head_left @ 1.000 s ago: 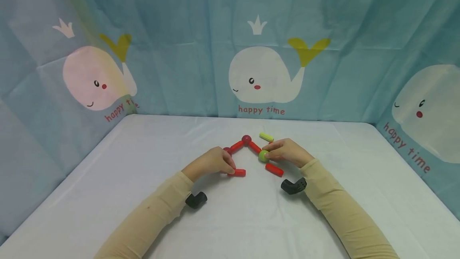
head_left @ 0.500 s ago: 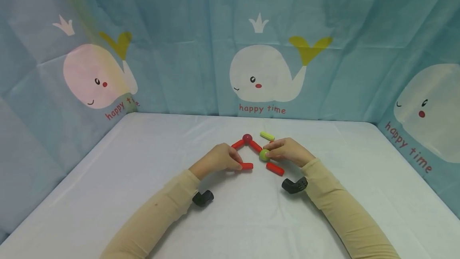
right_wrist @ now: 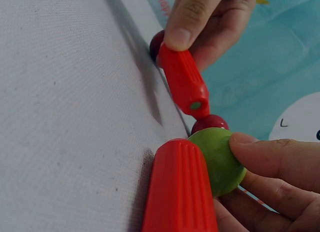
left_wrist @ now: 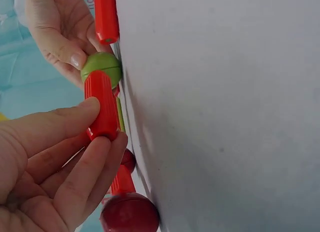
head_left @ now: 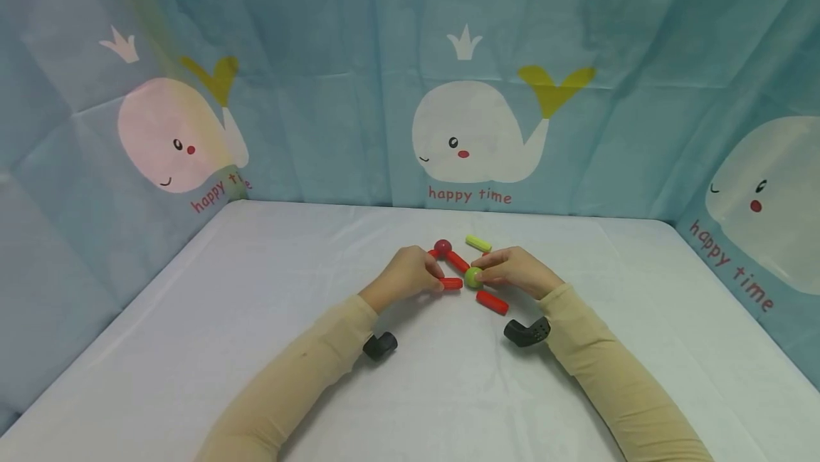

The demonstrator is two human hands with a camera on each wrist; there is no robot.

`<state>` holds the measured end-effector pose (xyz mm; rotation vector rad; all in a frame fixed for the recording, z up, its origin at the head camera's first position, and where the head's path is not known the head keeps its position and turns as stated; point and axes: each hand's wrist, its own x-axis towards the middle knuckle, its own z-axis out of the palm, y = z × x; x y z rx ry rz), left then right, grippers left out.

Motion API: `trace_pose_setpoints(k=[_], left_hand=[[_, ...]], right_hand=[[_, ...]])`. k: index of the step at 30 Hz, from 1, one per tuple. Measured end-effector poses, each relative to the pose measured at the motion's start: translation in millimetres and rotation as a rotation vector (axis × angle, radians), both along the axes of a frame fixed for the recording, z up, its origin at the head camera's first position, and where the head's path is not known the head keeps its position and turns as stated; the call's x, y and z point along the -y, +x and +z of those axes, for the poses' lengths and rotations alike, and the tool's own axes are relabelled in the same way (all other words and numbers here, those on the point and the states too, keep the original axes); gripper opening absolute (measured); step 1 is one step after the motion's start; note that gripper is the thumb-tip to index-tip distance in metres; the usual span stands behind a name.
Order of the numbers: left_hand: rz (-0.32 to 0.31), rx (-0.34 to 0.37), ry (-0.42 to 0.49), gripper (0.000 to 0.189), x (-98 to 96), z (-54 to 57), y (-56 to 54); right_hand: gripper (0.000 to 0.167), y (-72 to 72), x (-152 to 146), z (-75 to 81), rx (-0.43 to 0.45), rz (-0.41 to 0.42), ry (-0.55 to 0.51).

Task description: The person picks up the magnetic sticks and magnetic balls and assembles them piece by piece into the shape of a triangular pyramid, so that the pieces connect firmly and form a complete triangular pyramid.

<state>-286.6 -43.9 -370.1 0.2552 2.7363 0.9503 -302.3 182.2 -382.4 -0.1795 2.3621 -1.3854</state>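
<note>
My left hand [head_left: 410,273] pinches a ridged red toy stick [left_wrist: 102,106] between thumb and fingers, its free end pointing toward the green ball [head_left: 473,277]. In the right wrist view that stick shows a small green dot on its end. My right hand [head_left: 515,270] pinches the green ball between thumb and fingertips. Another red stick [head_left: 458,261] runs from the ball back to a dark red ball [head_left: 443,248]. A second dark red ball [left_wrist: 131,214] sits below my left fingers in the left wrist view; my hand hides it in the head view.
A loose red stick [head_left: 492,302] lies just in front of the green ball. Behind my right hand lies a yellow-green stick [head_left: 478,243], with a bit of red beside it. Black wrist devices [head_left: 527,332] hang under both sleeves. A whale-print curtain [head_left: 320,127] backs the white table [head_left: 448,391].
My left hand has carried the red stick right and away from me, up close to the green ball. My right hand has stayed on the ball.
</note>
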Motion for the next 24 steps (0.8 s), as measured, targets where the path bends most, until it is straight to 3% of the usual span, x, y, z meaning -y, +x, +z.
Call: trace_pose_setpoints(k=[10,16,20,24], left_hand=[[-0.020,-0.035,-0.027,0.006,-8.4,-2.2,-9.2],[0.001,0.001,0.019,0.008,-9.4,-5.6,-15.5],[0.028,0.012,0.063,0.015,0.0,0.0,-11.8],[0.101,-0.019,0.149,0.024,20.1,9.9,-11.1]], right_hand=[[0.038,0.4,-3,-1.3,-0.002,-0.003,-0.002],[0.038,1.1,-3,-1.5,0.004,-0.015,0.013],[0.038,-0.2,-2,-2.4,0.001,-0.015,0.021],[0.038,-0.6,-2,-1.6,-0.010,0.002,0.021]])
